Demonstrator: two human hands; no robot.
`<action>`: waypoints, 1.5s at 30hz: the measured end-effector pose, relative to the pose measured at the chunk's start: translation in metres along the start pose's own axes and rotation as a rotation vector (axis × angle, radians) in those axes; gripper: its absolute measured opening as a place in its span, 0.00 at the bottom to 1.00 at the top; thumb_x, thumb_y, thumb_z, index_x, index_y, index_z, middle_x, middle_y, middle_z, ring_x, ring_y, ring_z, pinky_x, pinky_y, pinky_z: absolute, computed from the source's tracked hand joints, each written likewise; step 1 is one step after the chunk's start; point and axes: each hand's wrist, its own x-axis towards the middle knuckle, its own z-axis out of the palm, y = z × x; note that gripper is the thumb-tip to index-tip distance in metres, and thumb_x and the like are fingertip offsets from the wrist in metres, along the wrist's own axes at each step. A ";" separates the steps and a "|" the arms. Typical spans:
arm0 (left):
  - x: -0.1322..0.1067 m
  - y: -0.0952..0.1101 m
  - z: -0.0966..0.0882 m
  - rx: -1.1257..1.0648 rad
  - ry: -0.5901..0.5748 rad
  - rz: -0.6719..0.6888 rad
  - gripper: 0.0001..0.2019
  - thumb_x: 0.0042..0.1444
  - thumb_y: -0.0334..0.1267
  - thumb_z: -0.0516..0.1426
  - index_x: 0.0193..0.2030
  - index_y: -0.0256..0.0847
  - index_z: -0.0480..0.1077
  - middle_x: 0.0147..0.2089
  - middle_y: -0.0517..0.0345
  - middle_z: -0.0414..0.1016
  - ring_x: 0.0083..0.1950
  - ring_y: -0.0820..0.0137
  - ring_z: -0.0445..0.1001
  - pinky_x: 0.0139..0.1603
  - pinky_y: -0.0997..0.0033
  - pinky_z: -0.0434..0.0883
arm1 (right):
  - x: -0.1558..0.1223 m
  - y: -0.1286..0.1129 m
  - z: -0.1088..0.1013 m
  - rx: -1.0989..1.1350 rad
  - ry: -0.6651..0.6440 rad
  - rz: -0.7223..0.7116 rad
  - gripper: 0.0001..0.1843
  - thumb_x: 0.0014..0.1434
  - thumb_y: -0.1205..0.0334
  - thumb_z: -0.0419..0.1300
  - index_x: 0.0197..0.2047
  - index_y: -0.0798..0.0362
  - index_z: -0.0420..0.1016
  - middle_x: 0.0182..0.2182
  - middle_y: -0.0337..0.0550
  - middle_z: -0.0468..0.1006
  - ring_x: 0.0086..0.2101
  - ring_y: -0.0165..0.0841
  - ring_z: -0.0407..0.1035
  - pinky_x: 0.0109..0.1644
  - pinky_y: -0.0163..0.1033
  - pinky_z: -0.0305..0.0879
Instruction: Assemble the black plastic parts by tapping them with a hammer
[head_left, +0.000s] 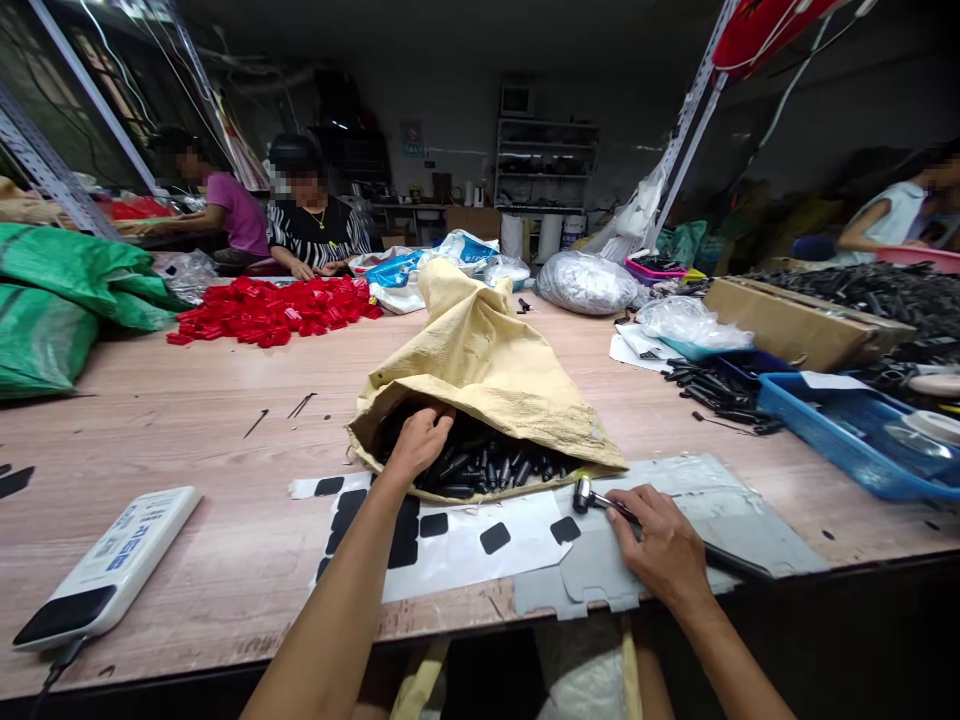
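My left hand reaches into the mouth of a yellow woven sack, its fingers curled and partly hidden under the upper flap. What those fingers hold, if anything, cannot be made out. Many small black plastic pieces lie inside the sack's opening. My right hand is closed around a small hammer with a dark handle and a round head, low over a grey sheet. Below the sack, a white backing sheet carries black rounded-square stickers.
Red pieces are heaped at the back left, near a person seated opposite. A green sack and a white power bank stand left. Right are a blue tray, loose black parts and a cardboard box.
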 end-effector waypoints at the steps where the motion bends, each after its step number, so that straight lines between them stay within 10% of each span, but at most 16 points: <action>1: -0.003 0.002 -0.001 0.007 0.006 -0.004 0.20 0.66 0.46 0.48 0.42 0.38 0.79 0.36 0.55 0.80 0.38 0.65 0.76 0.40 0.70 0.69 | 0.000 0.000 0.000 -0.001 0.003 -0.003 0.10 0.64 0.59 0.57 0.46 0.47 0.77 0.37 0.41 0.76 0.40 0.37 0.69 0.45 0.42 0.63; 11: -0.019 0.036 0.019 0.186 0.012 0.128 0.13 0.54 0.43 0.64 0.47 0.46 0.79 0.45 0.48 0.80 0.57 0.48 0.69 0.60 0.48 0.62 | 0.000 0.001 0.001 0.003 -0.010 0.005 0.10 0.64 0.59 0.57 0.46 0.46 0.76 0.37 0.40 0.75 0.40 0.38 0.69 0.45 0.43 0.63; 19: -0.029 0.030 0.009 0.087 -0.001 0.210 0.13 0.59 0.37 0.59 0.51 0.43 0.76 0.46 0.52 0.77 0.48 0.62 0.74 0.52 0.64 0.69 | 0.000 -0.001 -0.002 0.003 -0.018 0.009 0.10 0.65 0.58 0.56 0.46 0.47 0.76 0.37 0.41 0.75 0.40 0.38 0.69 0.45 0.43 0.64; 27: -0.111 0.029 0.015 -0.504 -0.125 0.101 0.07 0.56 0.36 0.60 0.42 0.43 0.69 0.36 0.61 0.75 0.36 0.70 0.74 0.37 0.72 0.70 | -0.001 0.000 0.000 -0.007 -0.003 0.007 0.10 0.65 0.58 0.56 0.46 0.47 0.77 0.36 0.41 0.75 0.39 0.38 0.69 0.45 0.43 0.64; 39: -0.136 0.019 0.036 -0.365 -0.068 0.090 0.08 0.46 0.28 0.63 0.33 0.44 0.73 0.37 0.57 0.76 0.45 0.60 0.70 0.47 0.62 0.67 | 0.001 0.008 -0.001 0.055 -0.036 -0.037 0.13 0.67 0.53 0.54 0.46 0.47 0.78 0.37 0.42 0.77 0.39 0.38 0.70 0.46 0.44 0.66; 45: -0.136 0.017 0.043 -0.330 -0.084 0.114 0.08 0.45 0.29 0.64 0.32 0.44 0.74 0.36 0.58 0.76 0.45 0.60 0.70 0.47 0.62 0.65 | 0.004 -0.031 -0.024 0.356 0.093 0.094 0.14 0.69 0.54 0.53 0.49 0.49 0.77 0.39 0.45 0.78 0.42 0.37 0.73 0.48 0.41 0.68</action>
